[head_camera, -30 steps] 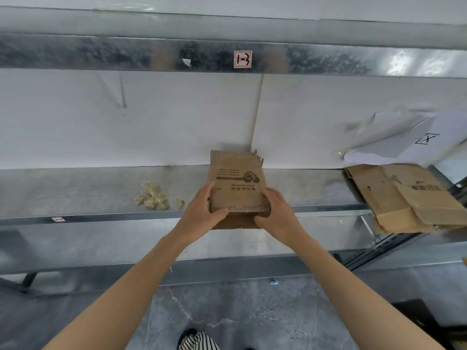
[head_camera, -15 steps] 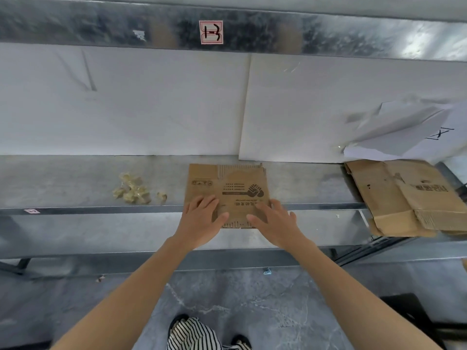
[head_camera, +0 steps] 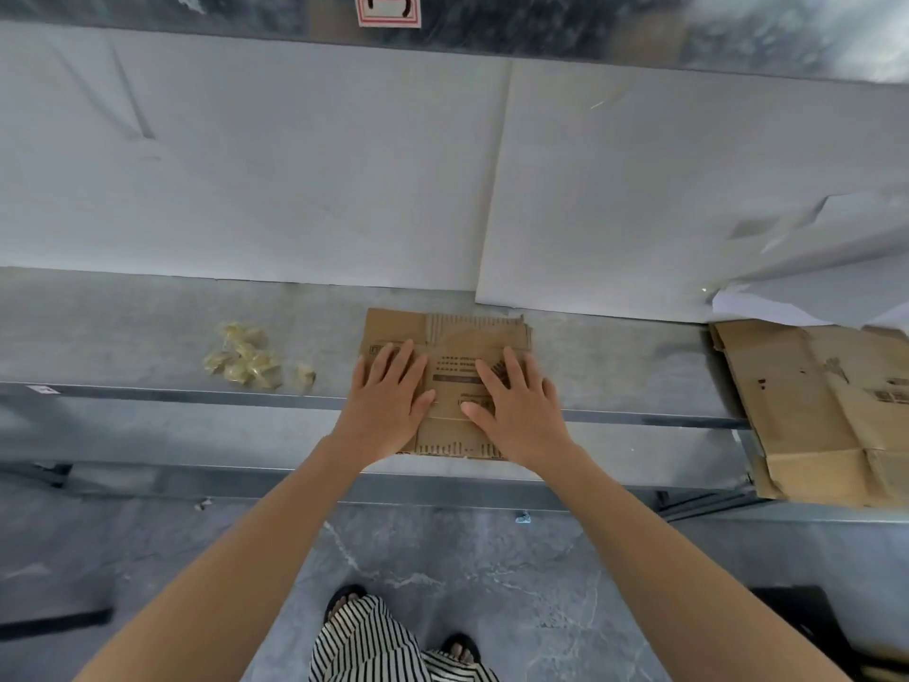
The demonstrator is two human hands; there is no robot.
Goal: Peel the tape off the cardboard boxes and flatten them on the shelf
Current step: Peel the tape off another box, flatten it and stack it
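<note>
A small brown cardboard box [head_camera: 452, 347] with black print lies flattened on the grey metal shelf [head_camera: 123, 337], its near edge hanging a little past the shelf's front lip. My left hand [head_camera: 386, 401] rests palm down on its left half, fingers spread. My right hand [head_camera: 516, 403] lies flat on the right half in the same way. Neither hand grips anything. A heap of crumpled yellowish tape [head_camera: 246, 359] lies on the shelf to the left of the box.
Larger flattened cardboard boxes [head_camera: 811, 406] are stacked at the shelf's right end, overhanging the front. White boards [head_camera: 295, 164] line the back of the shelf, with loose white paper [head_camera: 811, 268] at the right. Below are a lower rail and a grey marble floor.
The box went from held upright in both hands to lying flat on the shelf. Both hands let go of it and moved onto its top, palms down.
</note>
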